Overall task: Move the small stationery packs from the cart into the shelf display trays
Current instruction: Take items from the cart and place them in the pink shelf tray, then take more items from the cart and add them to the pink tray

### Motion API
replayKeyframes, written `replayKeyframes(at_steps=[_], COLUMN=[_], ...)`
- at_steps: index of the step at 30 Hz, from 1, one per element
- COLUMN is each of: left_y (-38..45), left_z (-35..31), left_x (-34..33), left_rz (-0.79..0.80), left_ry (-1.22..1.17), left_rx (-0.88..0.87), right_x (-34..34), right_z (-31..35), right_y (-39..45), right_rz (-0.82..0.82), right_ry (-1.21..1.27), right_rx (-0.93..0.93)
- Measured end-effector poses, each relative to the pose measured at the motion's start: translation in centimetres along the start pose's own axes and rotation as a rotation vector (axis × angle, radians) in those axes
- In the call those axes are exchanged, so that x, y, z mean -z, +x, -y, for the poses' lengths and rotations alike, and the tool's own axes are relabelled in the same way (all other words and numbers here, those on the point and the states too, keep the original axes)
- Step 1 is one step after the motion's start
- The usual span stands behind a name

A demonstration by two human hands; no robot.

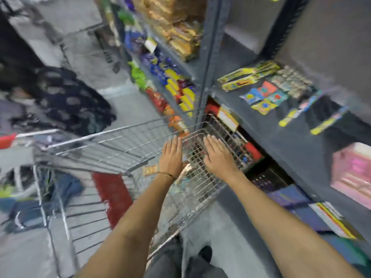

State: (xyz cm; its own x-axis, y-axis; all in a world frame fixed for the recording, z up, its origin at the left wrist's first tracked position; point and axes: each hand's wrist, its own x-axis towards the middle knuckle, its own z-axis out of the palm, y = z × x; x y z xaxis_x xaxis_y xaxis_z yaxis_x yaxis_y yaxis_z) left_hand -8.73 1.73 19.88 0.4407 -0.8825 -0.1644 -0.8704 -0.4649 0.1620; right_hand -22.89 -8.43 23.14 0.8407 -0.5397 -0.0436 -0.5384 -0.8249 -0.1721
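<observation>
Stationery packs [263,96] lie on the shelf [281,137], right of the cart [124,145]; print blurred, unreadable. Left hand [171,157] and right hand [217,155] flat, fingers spread, empty, over the cart.

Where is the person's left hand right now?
In the head view, the left hand is spread flat, palm down, over the wire cart, beside the right hand and left of the dark shelf.

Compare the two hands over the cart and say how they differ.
The left hand wears a thin bracelet at the wrist; the right hand has a bare wrist. The left hand is over the cart's inside; the right hand is over its wire end nearer the shelf. Both are flat, palm down, fingers extended, holding nothing.
</observation>
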Motion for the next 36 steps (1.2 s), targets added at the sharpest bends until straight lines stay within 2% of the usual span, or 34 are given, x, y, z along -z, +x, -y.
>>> replayKeyframes(at_steps=[7,13,17,20,25,29,33,36], left_y=[-0.3,1.6,3.7,5.8,8.3,8.6,8.4,7.7], left_z=[9.6,13.4,15.3,16.7,16.9,16.9,15.3,14.1], left_x=[-6.0,-13.0,-17.4,-20.6,-23.7,-24.1,-22.8,-22.4], left_rz=[0.148,0.238,0.278,0.359,0.431,0.384,0.348,0.338], left_ry=[-0.036,-0.022,0.036,-0.007,-0.059,-0.095,-0.138,-0.170], left_rx=[0.127,0.140,0.103,0.162,0.270,0.295,0.419,0.333], right_x=[-8.7,-16.3,-21.0,-24.0,-27.9,-29.0,-28.8,-28.3], right_z=[5.9,7.3,6.2,5.3,4.5,4.6,4.4,3.9], right_y=[5.2,7.8,9.1,9.8,9.9,9.5,9.7,9.9], right_rz=[0.258,0.390,0.418,0.454,0.554,0.521,0.531,0.592], right_ry=[0.038,0.144,0.122,0.100,0.040,-0.008,-0.005,0.013], right_rx=[0.058,-0.103,-0.169,-0.233,-0.296,-0.250,-0.195,-0.162])
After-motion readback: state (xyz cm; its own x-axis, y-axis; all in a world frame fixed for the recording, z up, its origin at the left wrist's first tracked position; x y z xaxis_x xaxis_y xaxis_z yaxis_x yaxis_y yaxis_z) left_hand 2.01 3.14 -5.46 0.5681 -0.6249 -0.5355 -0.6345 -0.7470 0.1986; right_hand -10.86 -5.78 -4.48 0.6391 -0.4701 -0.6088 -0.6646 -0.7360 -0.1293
